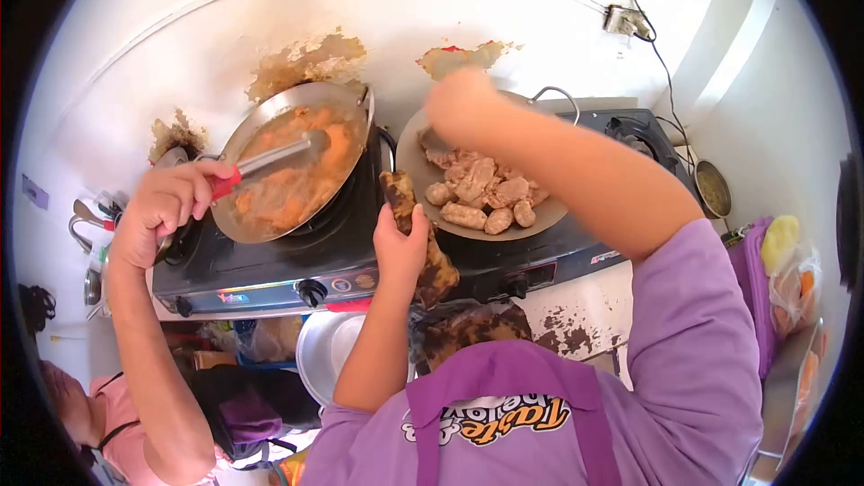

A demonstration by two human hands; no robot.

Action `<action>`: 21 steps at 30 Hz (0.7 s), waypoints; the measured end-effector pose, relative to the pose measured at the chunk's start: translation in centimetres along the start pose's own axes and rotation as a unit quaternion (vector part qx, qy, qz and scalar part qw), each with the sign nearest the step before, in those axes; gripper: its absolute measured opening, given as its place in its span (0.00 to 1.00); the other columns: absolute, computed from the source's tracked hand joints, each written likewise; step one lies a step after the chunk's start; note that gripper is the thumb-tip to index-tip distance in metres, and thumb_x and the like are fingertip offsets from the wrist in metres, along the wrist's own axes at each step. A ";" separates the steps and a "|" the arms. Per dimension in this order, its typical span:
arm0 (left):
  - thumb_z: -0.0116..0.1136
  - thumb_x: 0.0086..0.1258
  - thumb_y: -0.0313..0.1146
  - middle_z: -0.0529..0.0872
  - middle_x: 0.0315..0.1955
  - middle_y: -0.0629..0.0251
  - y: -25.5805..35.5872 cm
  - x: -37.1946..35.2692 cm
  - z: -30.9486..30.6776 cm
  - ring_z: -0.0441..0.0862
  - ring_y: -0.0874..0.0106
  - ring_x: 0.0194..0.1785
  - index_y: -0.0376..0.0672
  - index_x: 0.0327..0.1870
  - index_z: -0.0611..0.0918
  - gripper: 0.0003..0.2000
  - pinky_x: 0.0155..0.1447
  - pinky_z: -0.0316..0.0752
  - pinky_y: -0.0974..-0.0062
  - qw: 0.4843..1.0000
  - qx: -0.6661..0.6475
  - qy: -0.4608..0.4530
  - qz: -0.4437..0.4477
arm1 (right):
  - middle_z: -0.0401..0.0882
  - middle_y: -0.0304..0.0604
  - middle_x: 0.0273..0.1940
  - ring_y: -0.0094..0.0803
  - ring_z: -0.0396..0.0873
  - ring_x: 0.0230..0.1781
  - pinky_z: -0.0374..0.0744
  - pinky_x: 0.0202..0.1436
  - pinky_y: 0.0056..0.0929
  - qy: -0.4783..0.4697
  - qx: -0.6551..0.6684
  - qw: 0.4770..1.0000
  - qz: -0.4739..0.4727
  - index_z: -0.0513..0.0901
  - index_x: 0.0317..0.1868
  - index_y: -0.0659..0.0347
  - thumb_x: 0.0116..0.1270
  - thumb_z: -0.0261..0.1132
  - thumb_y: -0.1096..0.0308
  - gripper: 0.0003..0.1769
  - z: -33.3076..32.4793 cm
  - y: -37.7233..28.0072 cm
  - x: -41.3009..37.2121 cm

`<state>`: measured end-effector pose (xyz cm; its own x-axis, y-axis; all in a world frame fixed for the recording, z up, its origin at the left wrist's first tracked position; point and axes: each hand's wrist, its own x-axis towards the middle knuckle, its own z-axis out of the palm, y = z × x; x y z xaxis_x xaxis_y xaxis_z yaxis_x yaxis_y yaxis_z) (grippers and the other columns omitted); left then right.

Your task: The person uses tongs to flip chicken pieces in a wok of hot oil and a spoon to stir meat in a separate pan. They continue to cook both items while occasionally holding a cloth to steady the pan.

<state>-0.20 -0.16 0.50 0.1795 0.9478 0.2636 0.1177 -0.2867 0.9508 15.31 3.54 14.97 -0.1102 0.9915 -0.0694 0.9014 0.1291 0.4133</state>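
Observation:
My left hand (401,238) is closed on a brown and black patterned cloth (436,272) at the left edge of the right pan (549,219), by its handle. Pale pieces of meat (490,184) lie in that pan. Above its far left side is my right hand (463,103), blurred by motion, its fingers not clear. Whether it holds anything cannot be made out. In the left pan (236,229), orange-brown food (288,202) sits in bubbling liquid. Another person's hand (171,202) holds red-handled metal tongs (270,158) over it.
Both pans sit on a black gas stove (261,283) against a stained white wall (396,18). A person in pink (117,405) stands at the left. A metal basin (328,355) is below the stove, and a small bowl (713,189) and plastic bags (792,288) are at the right.

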 end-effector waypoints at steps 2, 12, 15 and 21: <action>0.54 0.61 0.29 0.81 0.35 0.58 0.3 0.0 0.0 0.77 0.73 0.38 0.32 0.42 0.73 0.12 0.45 0.70 0.76 1.000 -0.011 -0.010 -0.003 | 0.81 0.38 0.32 0.32 0.80 0.35 0.76 0.32 0.31 -0.005 0.001 1.000 0.010 0.84 0.31 0.54 0.50 0.62 0.67 0.07 -1.9 1.1 0.9; 0.53 0.61 0.28 0.81 0.36 0.57 0.0 0.0 0.1 0.77 0.72 0.39 0.31 0.42 0.73 0.11 0.46 0.70 0.76 1.000 0.012 -0.002 0.014 | 0.81 0.37 0.34 0.32 0.79 0.36 0.76 0.32 0.29 -0.007 0.003 1.000 0.029 0.84 0.33 0.51 0.51 0.62 0.67 0.08 -0.8 1.3 1.4; 0.53 0.61 0.28 0.81 0.36 0.57 0.1 -0.1 0.2 0.77 0.72 0.39 0.31 0.41 0.73 0.11 0.46 0.70 0.76 1.000 -0.011 -0.002 0.004 | 0.81 0.37 0.29 0.33 0.80 0.32 0.76 0.31 0.28 0.017 -0.016 1.000 -0.004 0.84 0.29 0.52 0.49 0.62 0.69 0.06 4.2 0.6 2.0; 0.53 0.61 0.28 0.81 0.35 0.56 -0.3 0.0 0.3 0.78 0.71 0.39 0.31 0.40 0.73 0.11 0.46 0.70 0.76 1.000 -0.017 0.002 0.017 | 0.81 0.38 0.27 0.33 0.80 0.31 0.76 0.29 0.29 0.009 -0.041 0.999 -0.024 0.83 0.26 0.54 0.48 0.63 0.70 0.04 3.6 1.5 2.0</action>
<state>0.03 -0.14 0.17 0.1789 0.9383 0.2961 0.0787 -0.3136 0.9463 17.92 5.64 12.15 -0.1604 0.9842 -0.0750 0.8573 0.1766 0.4837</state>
